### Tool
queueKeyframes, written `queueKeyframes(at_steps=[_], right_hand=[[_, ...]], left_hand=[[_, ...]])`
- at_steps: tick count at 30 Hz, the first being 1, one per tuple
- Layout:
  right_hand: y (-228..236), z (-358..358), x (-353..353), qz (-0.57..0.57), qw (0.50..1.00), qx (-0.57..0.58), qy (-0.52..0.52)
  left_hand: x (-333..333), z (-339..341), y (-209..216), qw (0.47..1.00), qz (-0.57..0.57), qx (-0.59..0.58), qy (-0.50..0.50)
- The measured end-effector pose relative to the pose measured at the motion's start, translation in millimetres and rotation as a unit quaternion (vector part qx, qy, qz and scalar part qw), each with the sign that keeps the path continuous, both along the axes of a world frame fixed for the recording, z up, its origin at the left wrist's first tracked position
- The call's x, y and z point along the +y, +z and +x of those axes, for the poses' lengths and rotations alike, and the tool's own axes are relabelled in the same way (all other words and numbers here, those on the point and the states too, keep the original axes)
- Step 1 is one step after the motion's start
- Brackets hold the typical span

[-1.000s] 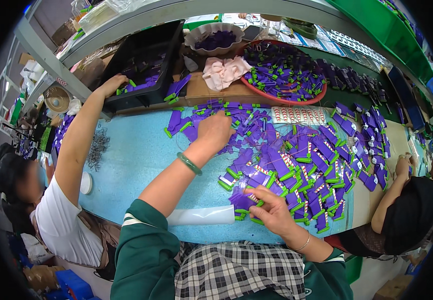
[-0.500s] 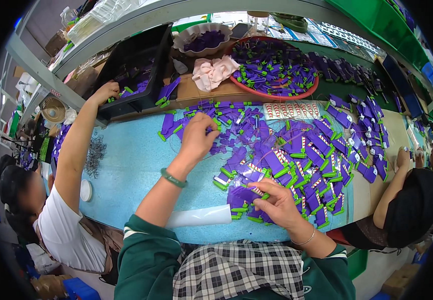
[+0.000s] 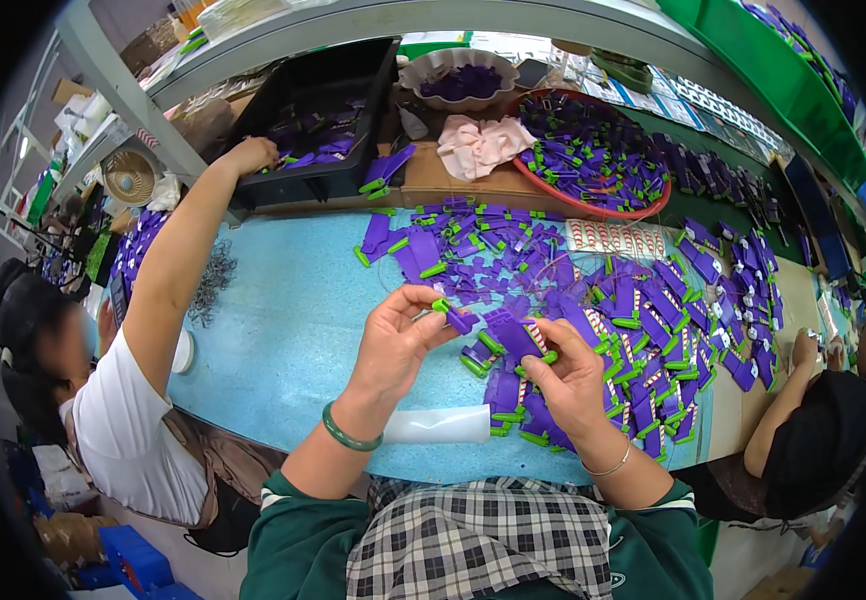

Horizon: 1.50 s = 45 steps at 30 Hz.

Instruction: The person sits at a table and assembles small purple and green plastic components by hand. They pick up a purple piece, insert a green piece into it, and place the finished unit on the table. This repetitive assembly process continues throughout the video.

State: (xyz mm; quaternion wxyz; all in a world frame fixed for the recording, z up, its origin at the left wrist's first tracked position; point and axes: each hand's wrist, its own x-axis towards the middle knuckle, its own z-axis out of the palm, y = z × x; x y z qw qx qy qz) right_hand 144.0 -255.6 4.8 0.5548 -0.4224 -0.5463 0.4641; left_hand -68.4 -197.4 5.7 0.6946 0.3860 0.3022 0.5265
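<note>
Between the thumb and fingers of my left hand (image 3: 393,345) is a small purple-and-green plastic piece (image 3: 457,318). My right hand (image 3: 571,378) pinches a larger flat purple plastic piece (image 3: 511,334) with green ends and a red-and-white striped strip along one edge. The two pieces are held close together above the table, in front of me. Under and beyond my right hand spreads a pile of similar purple-and-green pieces (image 3: 643,315), many with the striped strip. Smaller purple pieces (image 3: 483,265) lie loose beyond my hands.
A white curved sheet (image 3: 438,424) lies near my left forearm. Behind stand a black bin (image 3: 298,185), a red basket (image 3: 593,208) of pieces and a pink cloth (image 3: 481,143). At the left, a co-worker's hand (image 3: 256,155) reaches over the bin's rim; another person sits at the right.
My left hand has come back from the loose pieces toward my right hand, now with the small purple-and-green piece. My right hand has lifted its piece a little. The whole view has shifted.
</note>
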Motion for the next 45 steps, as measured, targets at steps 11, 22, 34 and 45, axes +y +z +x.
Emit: queueKeyframes(at_steps=[11,22,34,45], right_hand=[[-15,-41,3,-0.034,0.994,-0.101,0.026],[-13,-21,38,-0.01,0.993,-0.11,-0.039],[-6,-38,-14,0.126,0.965,-0.232,-0.003],[27,1,-2,0.014,0.905,-0.346,0.247]], left_hand=[[-53,-9,-17,0.999,0.021,0.025,-0.015],[-64,-24,-41,0.999,-0.024,0.035,0.031],[-61,-25,-38,0.995,-0.028,-0.081,0.053],[-78,-23,-36,0.995,-0.035,0.059,-0.071]])
